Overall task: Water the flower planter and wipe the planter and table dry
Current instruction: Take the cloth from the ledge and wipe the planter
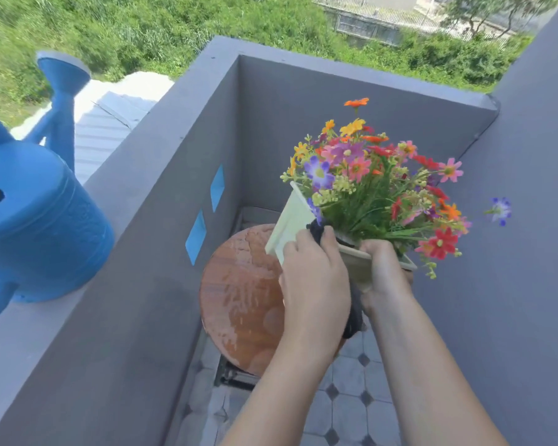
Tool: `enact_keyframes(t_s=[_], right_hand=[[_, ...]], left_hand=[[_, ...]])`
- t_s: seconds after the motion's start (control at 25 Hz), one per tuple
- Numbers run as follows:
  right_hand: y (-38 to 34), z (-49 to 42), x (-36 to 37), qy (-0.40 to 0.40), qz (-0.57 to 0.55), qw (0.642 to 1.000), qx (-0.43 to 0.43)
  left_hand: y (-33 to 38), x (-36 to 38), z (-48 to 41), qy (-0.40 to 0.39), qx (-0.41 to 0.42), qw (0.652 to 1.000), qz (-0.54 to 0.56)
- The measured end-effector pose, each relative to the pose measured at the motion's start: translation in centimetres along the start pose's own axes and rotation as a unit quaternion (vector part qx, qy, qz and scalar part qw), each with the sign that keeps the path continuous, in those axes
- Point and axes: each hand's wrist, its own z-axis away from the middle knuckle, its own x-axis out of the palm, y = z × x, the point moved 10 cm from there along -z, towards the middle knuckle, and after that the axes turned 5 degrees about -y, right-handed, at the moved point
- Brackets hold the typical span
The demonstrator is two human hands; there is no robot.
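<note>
The planter (292,220) is held tilted above the wet table (239,294), at its 2 o'clock, gripped by the right hand (384,272); a dark cloth (316,231) is pressed on by the left hand (313,278). Firm support and overlapping strokes are advised.

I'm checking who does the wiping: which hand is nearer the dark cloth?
Left. The left hand presses the dark cloth against the planter; the right hand grips the planter's rim beside it.

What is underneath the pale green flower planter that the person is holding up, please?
Below the tilted pale green flower planter lies the round reddish-brown wooden table, wet with water. A dark cloth hangs under the planter; the left hand hides the planter's underside.
</note>
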Motion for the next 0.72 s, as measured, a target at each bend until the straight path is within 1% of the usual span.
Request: enact_keyframes(t_s=[0.08, 0.16, 0.28, 0.36, 0.44, 0.52, 0.6, 0.64, 0.72], right_hand=[[0.0, 0.2, 0.3, -0.038, -0.008, 0.999, 0.023], [0.5, -0.1, -0.1, -0.058, 0.017, 0.997, 0.043], [0.7, -0.3, -1.0, -0.066, 0.051, 0.995, 0.047], [0.7, -0.1, -0.8, -0.086, 0.063, 0.993, 0.051], [0.3, -0.4, -0.8, -0.086, 0.064, 0.993, 0.049], [0.1, -1.3, -1.1, -0.08, 0.073, 0.993, 0.051], [-0.2, -2.0, -1.5, -0.084, 0.084, 0.992, 0.048], [-0.4, -1.9, -1.6, -0.089, 0.084, 0.991, 0.051], [-0.6, -1.5, -1.7, -0.091, 0.096, 0.99, 0.058]], left_hand=[[0.6, -0.1, -1.0, 0.016, 0.021, 0.999, -0.023], [0.7, -0.1, -3.4, 0.019, 0.048, 0.998, -0.03], [-1.1, -0.4, -8.4, 0.017, 0.013, 1.0, -0.006], [-2.4, -0.6, -9.4, 0.022, 0.005, 1.0, 0.008], [-2.2, 0.0, -7.1, 0.021, 0.037, 0.999, 0.031], [-0.8, 0.3, -2.8, 0.036, 0.117, 0.991, 0.051], [0.3, 0.3, -1.3, 0.049, 0.187, 0.98, 0.033], [0.3, 0.3, -2.6, 0.043, 0.192, 0.98, 0.021], [-0.2, 0.0, -6.9, 0.021, 0.16, 0.987, -0.016]])
